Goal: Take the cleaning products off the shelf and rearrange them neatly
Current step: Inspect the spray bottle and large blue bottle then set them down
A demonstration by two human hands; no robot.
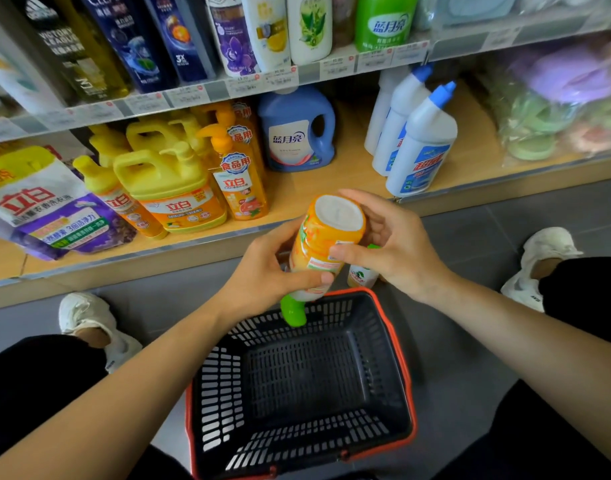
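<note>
An orange bottle (323, 244) with a green cap is held upside down, its white base toward me and its cap just over the far rim of a dark basket (394, 344) with an orange rim. My left hand (266, 275) grips the bottle's lower side. My right hand (390, 244) curls round its upper right side. A second small bottle (361, 275) with a green top shows under my right hand; what holds it is hidden. The wooden shelf (332, 181) behind carries yellow jugs (165, 181), an orange pump bottle (240, 181), a blue detergent jug (297, 133) and white bottles with blue caps (418, 147).
A purple-and-white refill pouch (44, 209) lies at the shelf's left. Bagged sponges (553, 109) fill its right end. Shampoo bottles (273, 29) stand on the upper shelf. My knees and white shoes (89, 323) flank the basket on the grey floor.
</note>
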